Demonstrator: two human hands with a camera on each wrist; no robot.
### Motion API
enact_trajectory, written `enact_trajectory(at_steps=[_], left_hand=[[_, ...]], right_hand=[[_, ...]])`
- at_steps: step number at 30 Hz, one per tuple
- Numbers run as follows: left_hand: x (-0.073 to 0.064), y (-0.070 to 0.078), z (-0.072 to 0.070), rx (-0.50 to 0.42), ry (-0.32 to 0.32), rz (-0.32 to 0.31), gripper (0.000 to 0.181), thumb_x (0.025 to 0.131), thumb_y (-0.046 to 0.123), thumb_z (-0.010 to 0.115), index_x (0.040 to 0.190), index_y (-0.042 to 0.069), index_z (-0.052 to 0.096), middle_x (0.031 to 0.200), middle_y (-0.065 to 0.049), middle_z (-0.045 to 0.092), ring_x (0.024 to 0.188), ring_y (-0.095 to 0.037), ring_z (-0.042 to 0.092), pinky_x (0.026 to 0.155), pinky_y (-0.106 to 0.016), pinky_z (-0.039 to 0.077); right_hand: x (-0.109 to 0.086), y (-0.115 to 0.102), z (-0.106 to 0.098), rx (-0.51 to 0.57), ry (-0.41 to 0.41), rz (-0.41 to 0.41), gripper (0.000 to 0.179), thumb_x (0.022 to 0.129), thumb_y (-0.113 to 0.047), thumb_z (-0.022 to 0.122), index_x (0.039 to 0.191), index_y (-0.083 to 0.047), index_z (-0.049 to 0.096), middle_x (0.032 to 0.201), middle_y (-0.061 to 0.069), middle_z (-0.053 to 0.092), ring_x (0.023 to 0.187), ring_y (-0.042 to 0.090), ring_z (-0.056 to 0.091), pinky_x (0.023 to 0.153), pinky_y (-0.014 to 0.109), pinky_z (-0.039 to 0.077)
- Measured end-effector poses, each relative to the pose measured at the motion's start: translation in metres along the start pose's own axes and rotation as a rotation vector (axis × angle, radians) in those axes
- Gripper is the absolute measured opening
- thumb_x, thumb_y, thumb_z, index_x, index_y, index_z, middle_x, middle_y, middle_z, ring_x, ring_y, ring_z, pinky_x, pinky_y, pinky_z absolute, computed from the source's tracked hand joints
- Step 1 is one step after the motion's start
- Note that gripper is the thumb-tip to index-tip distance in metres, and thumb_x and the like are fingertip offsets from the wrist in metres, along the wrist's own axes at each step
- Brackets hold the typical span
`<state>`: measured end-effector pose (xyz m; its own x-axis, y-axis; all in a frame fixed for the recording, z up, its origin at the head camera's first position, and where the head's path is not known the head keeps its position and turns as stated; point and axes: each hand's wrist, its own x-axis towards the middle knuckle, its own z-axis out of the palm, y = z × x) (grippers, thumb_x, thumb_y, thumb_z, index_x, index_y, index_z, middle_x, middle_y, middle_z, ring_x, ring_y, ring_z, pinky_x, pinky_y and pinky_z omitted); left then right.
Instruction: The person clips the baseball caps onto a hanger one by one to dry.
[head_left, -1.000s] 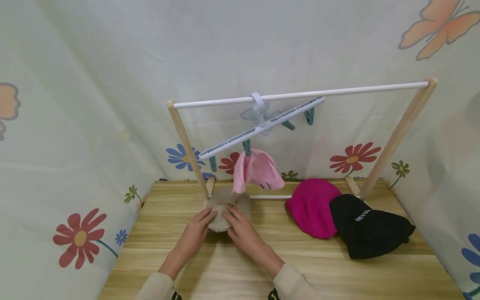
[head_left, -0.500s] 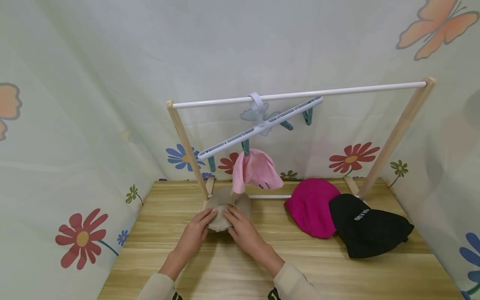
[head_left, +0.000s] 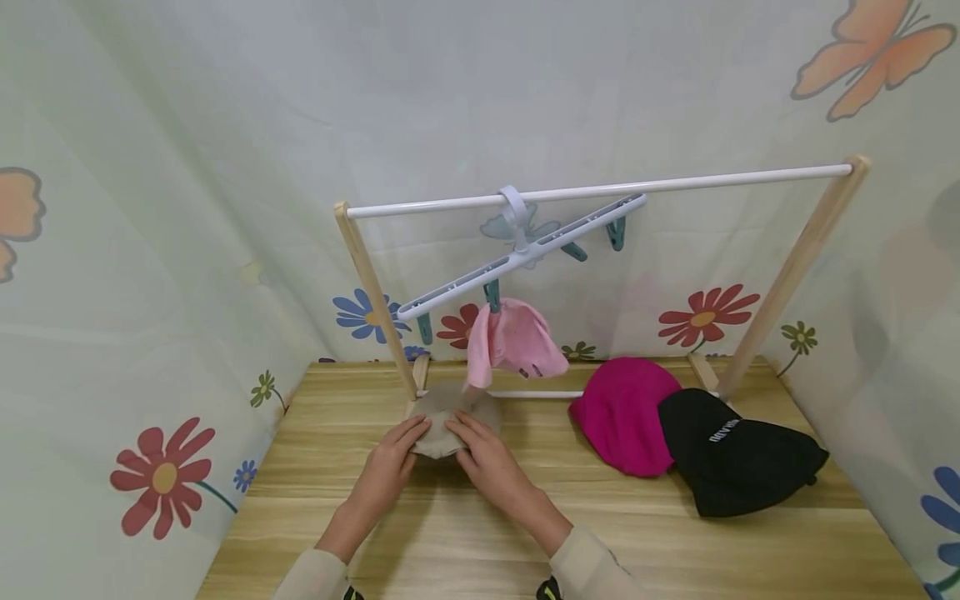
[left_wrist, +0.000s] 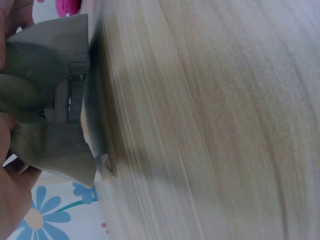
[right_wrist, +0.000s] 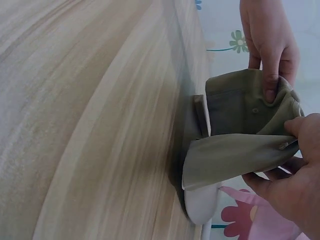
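The tabletop (head_left: pixel 660 550) has a yellowish-brown wood grain. Toward its back edge, there is one greyish-beige cap (head_left: pixel 450 402) and one magenta cap (head_left: pixel 628 412). Near its right edge, the baseball cap (head_left: pixel 738 462) is black with white lettering. The hanging cap (head_left: pixel 517 333) is pink.

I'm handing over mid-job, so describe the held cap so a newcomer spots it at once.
Find the garment rack at the back of the table. In the head view, near its left post, below the clipped pink cap, the left hand and right hand hold a khaki baseball cap. Only it is khaki, unlike the magenta cap and black cap.
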<state>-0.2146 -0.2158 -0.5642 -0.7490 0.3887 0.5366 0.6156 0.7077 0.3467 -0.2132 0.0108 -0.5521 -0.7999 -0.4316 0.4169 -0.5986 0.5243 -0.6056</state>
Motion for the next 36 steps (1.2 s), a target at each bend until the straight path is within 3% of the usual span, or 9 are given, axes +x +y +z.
enact_trajectory(at_steps=[3, 8, 10, 13, 16, 27, 36], left_hand=[[0.001, 0.001, -0.002, -0.008, 0.006, -0.009, 0.053, 0.086, -0.017, 0.068, 0.135, 0.0, 0.062, 0.138, -0.02, 0.06, 0.124, -0.04, 0.06, 0.094, -0.048, 0.056], [0.004, 0.003, -0.004, -0.016, 0.002, -0.039, 0.05, 0.089, -0.014, 0.066, 0.136, 0.003, 0.063, 0.139, -0.017, 0.06, 0.127, -0.039, 0.058, 0.097, -0.046, 0.055], [0.006, 0.004, -0.004, -0.017, 0.011, -0.034, 0.048, 0.09, -0.013, 0.067, 0.135, 0.002, 0.063, 0.139, -0.018, 0.06, 0.126, -0.039, 0.058, 0.096, -0.046, 0.055], [0.008, 0.005, -0.004, -0.009, 0.028, -0.025, 0.047, 0.09, -0.012, 0.067, 0.134, 0.003, 0.064, 0.138, -0.017, 0.06, 0.125, -0.039, 0.059, 0.095, -0.046, 0.055], [0.01, 0.007, -0.004, 0.0, 0.047, -0.013, 0.046, 0.09, -0.012, 0.068, 0.133, 0.003, 0.064, 0.137, -0.018, 0.061, 0.125, -0.038, 0.059, 0.094, -0.047, 0.056], [0.019, 0.018, -0.009, -0.035, 0.087, -0.014, 0.048, 0.087, -0.016, 0.069, 0.132, 0.002, 0.065, 0.135, -0.017, 0.062, 0.124, -0.038, 0.06, 0.098, -0.046, 0.054], [0.022, 0.024, -0.012, -0.045, 0.092, 0.0, 0.049, 0.087, -0.018, 0.067, 0.132, 0.001, 0.063, 0.133, -0.021, 0.062, 0.123, -0.041, 0.059, 0.1, -0.047, 0.053]], right_hand=[[0.001, -0.003, -0.003, 0.028, 0.019, 0.007, 0.041, 0.101, -0.004, 0.059, 0.142, -0.005, 0.057, 0.151, 0.019, 0.05, 0.136, 0.033, 0.05, 0.101, 0.046, 0.052], [0.003, -0.008, -0.007, 0.078, 0.023, 0.048, 0.04, 0.102, -0.004, 0.057, 0.143, -0.003, 0.057, 0.151, 0.02, 0.049, 0.108, 0.026, 0.064, 0.08, 0.034, 0.056], [0.004, -0.009, -0.008, 0.092, 0.041, 0.053, 0.04, 0.101, -0.003, 0.057, 0.141, -0.003, 0.058, 0.15, 0.019, 0.05, 0.107, 0.027, 0.065, 0.083, 0.035, 0.057], [0.005, -0.009, -0.008, 0.095, 0.091, 0.038, 0.039, 0.099, -0.001, 0.059, 0.138, -0.002, 0.061, 0.146, 0.02, 0.054, 0.125, 0.035, 0.059, 0.097, 0.046, 0.054], [0.005, -0.009, -0.009, 0.099, 0.123, 0.039, 0.038, 0.098, 0.0, 0.061, 0.136, -0.003, 0.063, 0.143, 0.02, 0.057, 0.131, 0.036, 0.056, 0.103, 0.049, 0.051], [0.007, -0.011, -0.02, 0.13, 0.198, 0.023, 0.032, 0.098, -0.001, 0.064, 0.129, -0.008, 0.069, 0.137, 0.012, 0.064, 0.13, 0.035, 0.057, 0.106, 0.046, 0.048], [0.007, -0.01, -0.025, 0.118, 0.231, 0.021, 0.029, 0.098, -0.006, 0.066, 0.126, -0.012, 0.072, 0.13, 0.009, 0.068, 0.125, 0.03, 0.062, 0.102, 0.044, 0.052]])
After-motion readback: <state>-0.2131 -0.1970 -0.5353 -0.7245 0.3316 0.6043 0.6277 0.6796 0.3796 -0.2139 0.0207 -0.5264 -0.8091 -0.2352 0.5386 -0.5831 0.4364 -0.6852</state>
